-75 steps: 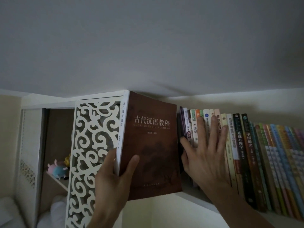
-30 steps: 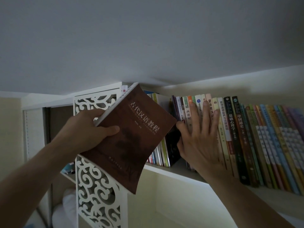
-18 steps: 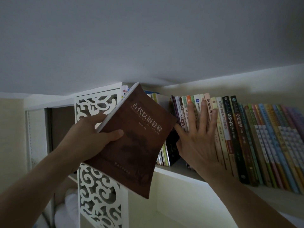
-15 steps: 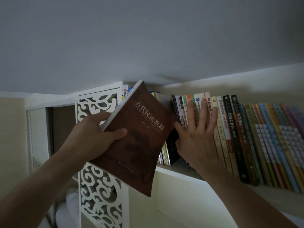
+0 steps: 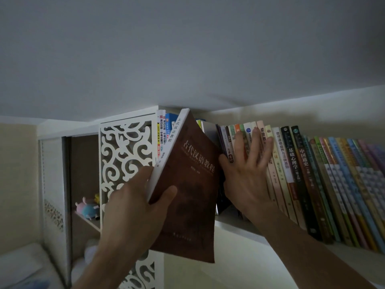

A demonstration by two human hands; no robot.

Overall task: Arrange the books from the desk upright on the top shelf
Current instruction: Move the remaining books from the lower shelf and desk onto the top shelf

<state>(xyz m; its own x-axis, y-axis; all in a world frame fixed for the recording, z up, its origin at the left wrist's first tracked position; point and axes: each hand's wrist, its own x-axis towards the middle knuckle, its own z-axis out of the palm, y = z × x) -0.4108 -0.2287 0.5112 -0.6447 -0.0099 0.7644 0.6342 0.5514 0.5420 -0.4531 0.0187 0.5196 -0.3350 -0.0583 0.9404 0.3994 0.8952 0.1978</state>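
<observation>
Your left hand (image 5: pixel 133 207) grips the brown book (image 5: pixel 187 188) low on its spine edge, thumb across the front cover, fingers behind. Vs half a sec ago the book has swung closer to upright: it was canted hard w/ top corner toward 1 o'clock, now the spine runs approx 6-to-12, top leaning only slightly to 1. Its upper end sits in front of the gap on the top shelf (image 5: pixel 235 223); lower half hangs below the shelf edge, so not seated yet.

Your right hand (image 5: pixel 243 178) is flat and spread, fingers straight, pressing the standing row of books (image 5: pixel 291 163) toward 3 o'clock, holding nothing. Same job as before, palm a touch higher. My read: the slot is being kept open and the book is lined up to go in; next it needs lifting and pushing back.

Hard to see: the gap itself is behind the brown cover, so width is unknown. Books at 11 o'clock by the white lattice panel (image 5: pixel 125 155) show only their tops. Left fingertips are hidden behind the book. Dim light, right-end spines blurred. Desk is out of frame, so can't tell how many remain.
</observation>
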